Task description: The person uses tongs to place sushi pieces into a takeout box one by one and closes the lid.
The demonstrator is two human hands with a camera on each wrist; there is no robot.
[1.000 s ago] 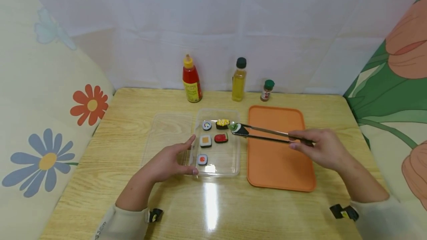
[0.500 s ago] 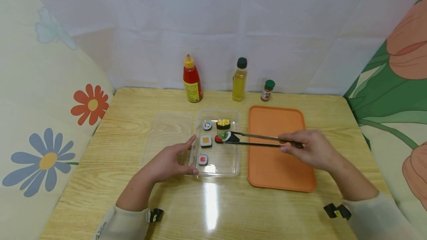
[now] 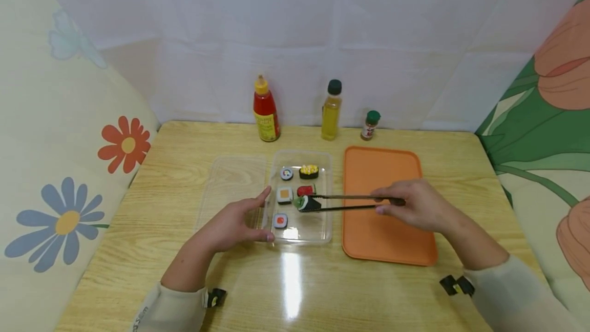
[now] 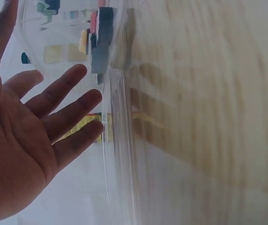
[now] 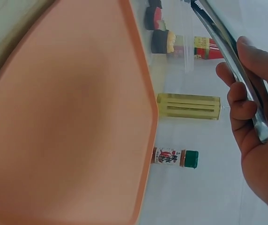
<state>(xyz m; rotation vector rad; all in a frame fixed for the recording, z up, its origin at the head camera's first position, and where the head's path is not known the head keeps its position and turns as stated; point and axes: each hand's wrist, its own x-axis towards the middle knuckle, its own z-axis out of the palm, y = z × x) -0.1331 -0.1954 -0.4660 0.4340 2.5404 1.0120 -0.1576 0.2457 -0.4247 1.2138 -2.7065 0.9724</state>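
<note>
My right hand (image 3: 412, 204) grips metal tongs (image 3: 343, 196) by their back end; in the right wrist view the fingers curl round the tongs (image 5: 230, 54). Between the tips is a hand roll (image 3: 306, 203) with dark seaweed, white rice and green filling, over the clear plastic box (image 3: 313, 229). Several sushi pieces sit in the box: a yellow-topped one (image 3: 309, 171), a red-topped one (image 3: 304, 190) and white-rimmed rolls (image 3: 284, 195). My left hand (image 3: 235, 224) rests at the box's left wall, thumb and fingers spread; the left wrist view shows straight fingers (image 4: 73, 110).
A clear lid (image 3: 230, 183) lies left of the box. To the right is an orange tray (image 3: 387, 242), partly under my right hand. A red sauce bottle (image 3: 266, 114), an oil bottle (image 3: 331, 114) and a green-capped spice jar (image 3: 370, 125) stand along the back by the white cloth.
The right hand has carried the tongs and hand roll left and nearer to me, from the box's right edge to below the red-topped sushi. The left hand has stayed put.
</note>
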